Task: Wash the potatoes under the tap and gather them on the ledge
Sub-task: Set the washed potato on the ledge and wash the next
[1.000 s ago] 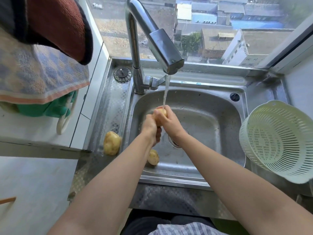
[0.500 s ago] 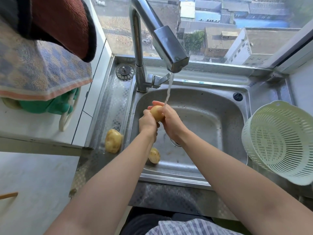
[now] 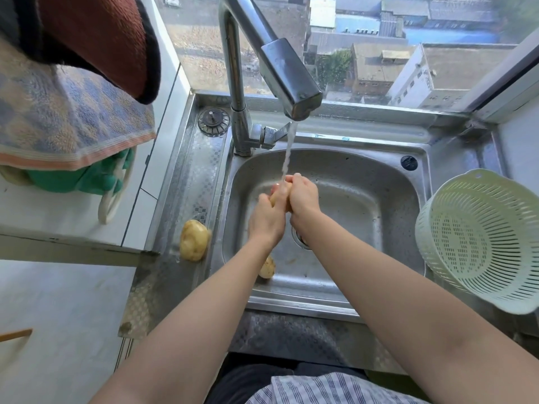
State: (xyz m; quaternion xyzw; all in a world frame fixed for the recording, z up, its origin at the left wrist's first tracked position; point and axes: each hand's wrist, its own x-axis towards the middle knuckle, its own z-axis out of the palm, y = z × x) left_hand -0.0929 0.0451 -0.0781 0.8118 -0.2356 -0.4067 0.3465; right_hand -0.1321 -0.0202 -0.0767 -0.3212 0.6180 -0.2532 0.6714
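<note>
While water runs in a thin stream [image 3: 287, 153] from the tap [image 3: 280, 62], both hands meet under it over the middle of the sink [image 3: 364, 199]. The left hand [image 3: 267, 220] and the right hand [image 3: 303, 196] are pressed together around one potato [image 3: 273, 200], fingers [image 3: 296, 182] curled closed over it, so that only slivers of its yellow skin show between them. The stream lands on the top of the clasped hands, just where the right hand's fingertips wrap over the potato.

A second potato [image 3: 267, 268] lies on the sink floor near the front left corner, partly hidden by the left forearm. A third, larger potato [image 3: 194, 240] sits on the patterned steel ledge [image 3: 201, 176] along the sink's left side, towards its front end and close to the basin's rim. At the back end of that ledge, beside the tap's base, lies a round black sink strainer [image 3: 213, 122].

The drain [image 3: 299, 239] shows between the two wrists. On the right edge of the sink a pale green colander [image 3: 478, 240] stands tilted, its open side turned towards the basin. To the left, above a white tiled counter, hang a checked towel [image 3: 73, 126] and a dark red cloth [image 3: 96, 39], with something green [image 3: 87, 177] beneath them. The window behind the tap looks out on rooftops.
</note>
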